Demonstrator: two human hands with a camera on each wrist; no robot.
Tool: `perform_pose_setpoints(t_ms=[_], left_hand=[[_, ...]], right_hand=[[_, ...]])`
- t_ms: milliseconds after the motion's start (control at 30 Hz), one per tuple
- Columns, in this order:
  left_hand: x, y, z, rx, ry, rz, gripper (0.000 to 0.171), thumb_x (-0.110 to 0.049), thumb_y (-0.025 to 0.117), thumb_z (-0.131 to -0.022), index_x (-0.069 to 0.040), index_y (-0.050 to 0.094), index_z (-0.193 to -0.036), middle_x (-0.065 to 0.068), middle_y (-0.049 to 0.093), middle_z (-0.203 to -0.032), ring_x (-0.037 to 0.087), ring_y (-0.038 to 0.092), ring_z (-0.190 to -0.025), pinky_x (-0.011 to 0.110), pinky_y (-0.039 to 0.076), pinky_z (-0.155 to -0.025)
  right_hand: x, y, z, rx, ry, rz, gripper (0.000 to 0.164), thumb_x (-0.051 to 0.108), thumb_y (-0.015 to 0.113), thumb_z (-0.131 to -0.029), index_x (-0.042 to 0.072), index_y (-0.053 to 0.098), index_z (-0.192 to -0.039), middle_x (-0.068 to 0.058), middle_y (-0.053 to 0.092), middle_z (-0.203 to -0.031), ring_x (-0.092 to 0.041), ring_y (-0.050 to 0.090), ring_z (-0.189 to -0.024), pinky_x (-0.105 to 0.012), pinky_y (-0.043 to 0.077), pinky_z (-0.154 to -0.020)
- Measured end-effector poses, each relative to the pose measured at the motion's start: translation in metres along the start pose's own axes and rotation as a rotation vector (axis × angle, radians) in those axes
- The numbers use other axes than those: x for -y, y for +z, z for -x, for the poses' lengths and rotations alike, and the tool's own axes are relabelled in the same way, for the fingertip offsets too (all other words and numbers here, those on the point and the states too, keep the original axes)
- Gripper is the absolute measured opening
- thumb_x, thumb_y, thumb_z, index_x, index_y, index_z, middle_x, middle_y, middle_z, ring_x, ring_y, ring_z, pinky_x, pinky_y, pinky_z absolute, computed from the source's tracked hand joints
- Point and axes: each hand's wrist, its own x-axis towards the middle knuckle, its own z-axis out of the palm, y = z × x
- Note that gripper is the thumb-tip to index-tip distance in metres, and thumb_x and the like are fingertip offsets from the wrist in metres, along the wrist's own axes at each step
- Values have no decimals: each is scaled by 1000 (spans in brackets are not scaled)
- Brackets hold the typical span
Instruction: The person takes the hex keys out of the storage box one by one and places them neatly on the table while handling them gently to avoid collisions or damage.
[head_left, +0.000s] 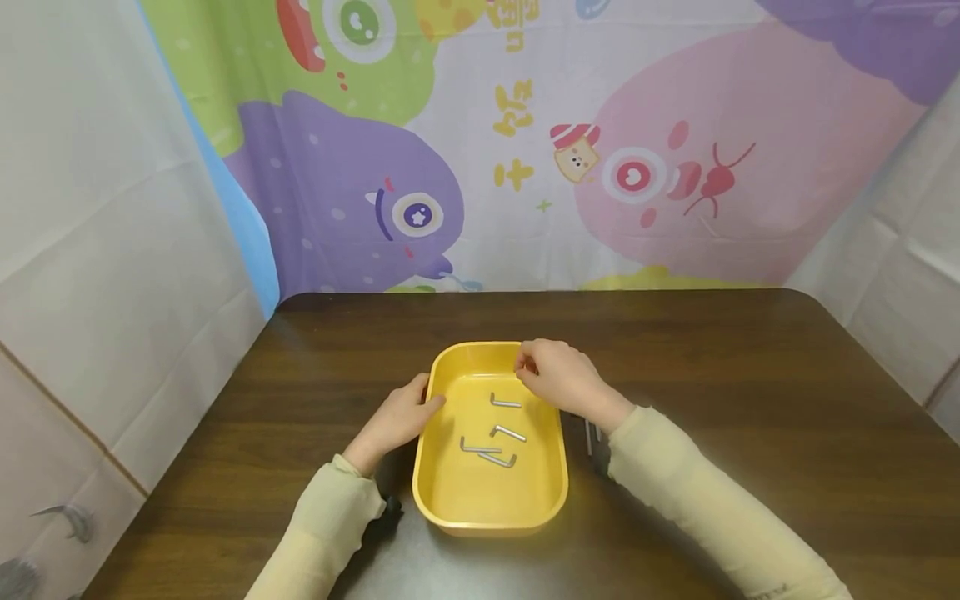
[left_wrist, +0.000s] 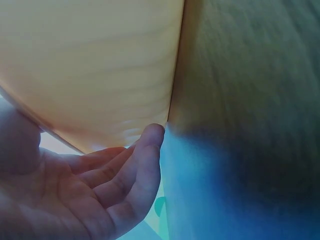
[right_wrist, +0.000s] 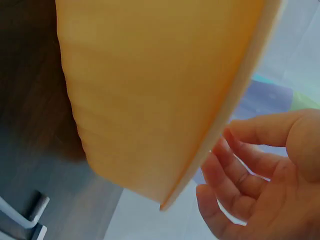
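A yellow plastic tray stands on the table with several L-shaped hex keys lying loose in it. My left hand grips the tray's left side, thumb over the rim. In the left wrist view, the fingers lie against the outer wall near its bottom. My right hand hovers over the tray's back right corner. Its fingers are loosely curled, thumb close to the index finger, and nothing shows between them. In the right wrist view, the rim partly hides the fingertips.
More hex keys lie on the table right of the tray, partly covered by the right forearm; their bent ends show in the right wrist view. The dark wooden table meets a cartoon-printed curtain at the back. White cloth hangs on both sides.
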Motion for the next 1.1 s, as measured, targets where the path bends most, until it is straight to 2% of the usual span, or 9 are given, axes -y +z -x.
perform_pose_setpoints(t_ms=[233, 500, 733, 933, 1100], left_hand=[[-1, 0, 0, -11, 6, -19, 41, -26, 49, -92, -2, 45, -124, 12, 62, -100, 15, 60, -71, 31, 50, -68], [-1, 0, -1, -10, 13, -23, 41, -25, 49, -91, -1, 45, -125, 13, 62, -101, 15, 60, -73, 31, 50, -67], [-1, 1, 0, -3, 3, -3, 41, -24, 49, -91, -1, 45, -125, 13, 61, -101, 16, 60, -73, 31, 50, -68], [-1, 0, 0, -6, -5, -3, 41, -25, 49, -91, -2, 45, -125, 13, 61, -102, 16, 60, -74, 31, 50, -68], [-1, 0, 0, -5, -7, -4, 42, -27, 49, -91, -3, 45, -125, 13, 61, -102, 16, 60, -73, 31, 51, -68]], right_hand=[[13, 13, -1, 85, -76, -3, 18, 16, 62, -84, 12, 67, -101, 2, 64, -87, -11, 55, -72, -27, 45, -61], [15, 33, 2, 211, -213, 25, 22, 15, 62, -82, 11, 64, -104, -2, 61, -90, -13, 54, -75, -29, 46, -70], [14, 45, 5, 225, -213, 70, 22, 15, 65, -81, 12, 63, -103, -1, 59, -87, -14, 54, -76, -31, 45, -71], [16, 48, 8, 217, -203, 105, 18, 13, 62, -83, 12, 63, -100, -1, 59, -91, -14, 52, -77, -31, 45, -72], [15, 51, 8, 210, -218, 157, 15, 10, 62, -81, 13, 65, -95, -1, 58, -87, -14, 52, -74, -32, 46, -69]])
